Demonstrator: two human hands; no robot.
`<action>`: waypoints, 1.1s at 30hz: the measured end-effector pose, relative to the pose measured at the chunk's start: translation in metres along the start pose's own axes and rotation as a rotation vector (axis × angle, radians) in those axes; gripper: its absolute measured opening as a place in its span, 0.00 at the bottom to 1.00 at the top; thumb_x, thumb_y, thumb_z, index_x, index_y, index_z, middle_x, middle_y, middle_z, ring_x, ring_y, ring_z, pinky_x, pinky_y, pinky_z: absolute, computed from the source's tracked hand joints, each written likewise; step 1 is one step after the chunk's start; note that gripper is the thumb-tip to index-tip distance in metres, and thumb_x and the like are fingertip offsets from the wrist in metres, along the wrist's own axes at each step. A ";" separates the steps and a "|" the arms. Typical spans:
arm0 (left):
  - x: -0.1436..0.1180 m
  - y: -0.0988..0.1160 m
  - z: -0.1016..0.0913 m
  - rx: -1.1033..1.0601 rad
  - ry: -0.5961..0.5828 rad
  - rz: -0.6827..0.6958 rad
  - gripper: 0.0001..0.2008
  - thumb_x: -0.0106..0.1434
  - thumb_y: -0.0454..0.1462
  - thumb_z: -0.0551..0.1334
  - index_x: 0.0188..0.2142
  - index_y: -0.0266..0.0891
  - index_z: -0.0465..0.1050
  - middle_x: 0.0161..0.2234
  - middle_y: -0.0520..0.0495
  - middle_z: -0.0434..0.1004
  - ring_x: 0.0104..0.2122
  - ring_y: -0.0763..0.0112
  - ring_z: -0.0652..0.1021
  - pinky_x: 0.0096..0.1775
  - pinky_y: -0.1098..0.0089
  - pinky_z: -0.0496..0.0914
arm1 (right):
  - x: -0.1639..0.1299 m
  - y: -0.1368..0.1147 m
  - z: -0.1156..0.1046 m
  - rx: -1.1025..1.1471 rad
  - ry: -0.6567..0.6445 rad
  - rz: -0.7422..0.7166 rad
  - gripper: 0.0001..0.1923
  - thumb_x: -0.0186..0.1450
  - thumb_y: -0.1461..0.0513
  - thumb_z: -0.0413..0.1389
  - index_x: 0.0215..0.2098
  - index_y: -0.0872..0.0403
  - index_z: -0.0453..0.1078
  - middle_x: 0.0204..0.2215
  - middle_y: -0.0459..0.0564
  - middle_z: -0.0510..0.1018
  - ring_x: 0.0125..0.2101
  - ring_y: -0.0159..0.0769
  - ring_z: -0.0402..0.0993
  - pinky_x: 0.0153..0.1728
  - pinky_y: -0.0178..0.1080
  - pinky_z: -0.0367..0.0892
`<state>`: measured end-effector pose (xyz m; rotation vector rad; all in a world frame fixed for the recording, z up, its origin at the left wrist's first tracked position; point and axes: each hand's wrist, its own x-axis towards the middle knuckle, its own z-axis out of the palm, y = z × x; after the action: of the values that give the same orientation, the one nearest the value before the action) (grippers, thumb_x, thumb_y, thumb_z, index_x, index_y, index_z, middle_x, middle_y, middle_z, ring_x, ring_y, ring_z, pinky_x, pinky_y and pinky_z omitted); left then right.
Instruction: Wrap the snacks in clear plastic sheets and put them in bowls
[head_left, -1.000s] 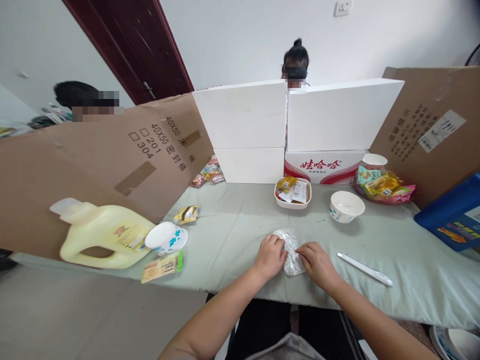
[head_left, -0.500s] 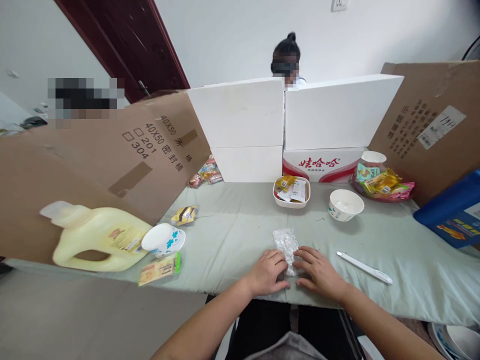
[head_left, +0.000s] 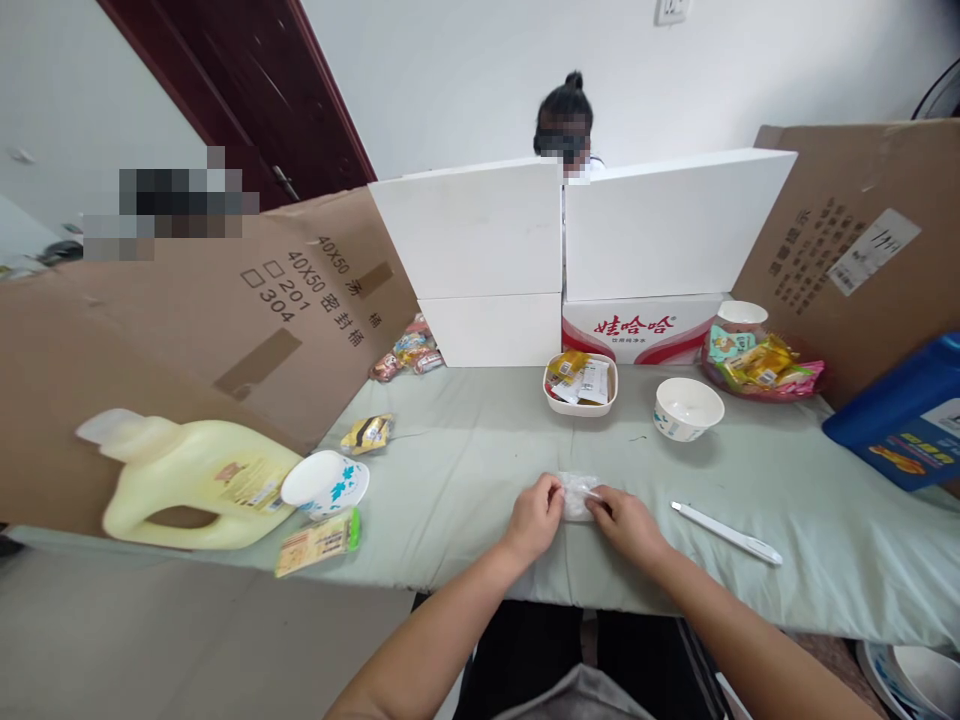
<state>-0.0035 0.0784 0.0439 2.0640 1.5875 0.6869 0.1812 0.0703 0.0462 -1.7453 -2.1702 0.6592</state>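
Hands (head_left: 577, 515) pinch crinkly clear plastic packet (head_left: 577, 494).

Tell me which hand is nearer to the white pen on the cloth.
Right. The right hand lies just left of the white pen, with bare cloth between them. The left hand is farther left, beyond the clear plastic packet that both hands hold.

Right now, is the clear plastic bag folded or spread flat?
Folded: the clear plastic bag is a small bunched packet pinched between left hand and right hand.
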 end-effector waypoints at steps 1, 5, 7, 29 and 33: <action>0.005 0.002 0.003 0.043 0.016 -0.048 0.06 0.68 0.35 0.52 0.37 0.39 0.67 0.28 0.52 0.75 0.29 0.71 0.75 0.33 0.72 0.66 | 0.005 -0.003 0.001 -0.022 0.004 0.046 0.13 0.69 0.58 0.45 0.35 0.52 0.70 0.29 0.49 0.78 0.32 0.37 0.74 0.32 0.36 0.61; 0.022 0.007 0.015 0.133 0.049 -0.108 0.07 0.67 0.33 0.53 0.37 0.39 0.69 0.32 0.48 0.77 0.31 0.68 0.76 0.35 0.71 0.65 | 0.022 -0.011 0.006 -0.102 0.024 0.172 0.12 0.69 0.57 0.46 0.35 0.53 0.69 0.28 0.51 0.79 0.30 0.39 0.75 0.28 0.36 0.57; 0.025 0.009 0.021 0.173 0.057 -0.117 0.07 0.67 0.33 0.53 0.37 0.38 0.70 0.32 0.46 0.77 0.32 0.66 0.76 0.35 0.69 0.65 | 0.025 -0.014 0.009 -0.135 0.034 0.195 0.12 0.69 0.57 0.46 0.37 0.53 0.68 0.29 0.52 0.79 0.30 0.39 0.76 0.28 0.36 0.57; 0.030 -0.033 0.027 -0.338 0.512 -0.189 0.10 0.62 0.38 0.52 0.42 0.38 0.65 0.32 0.47 0.74 0.31 0.68 0.77 0.36 0.68 0.72 | 0.021 -0.006 0.032 -0.262 -0.106 -0.361 0.45 0.65 0.41 0.45 0.68 0.63 0.44 0.67 0.62 0.41 0.67 0.50 0.33 0.64 0.55 0.37; 0.029 -0.030 0.025 -0.412 0.529 -0.160 0.11 0.59 0.41 0.55 0.40 0.39 0.67 0.31 0.47 0.74 0.31 0.67 0.77 0.36 0.66 0.73 | 0.011 -0.012 0.035 -0.214 -0.075 -0.334 0.42 0.66 0.44 0.46 0.68 0.61 0.44 0.67 0.60 0.42 0.67 0.49 0.34 0.65 0.53 0.38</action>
<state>-0.0035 0.1126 0.0093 1.5094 1.6696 1.4480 0.1520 0.0729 0.0215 -1.4139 -2.5839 0.4274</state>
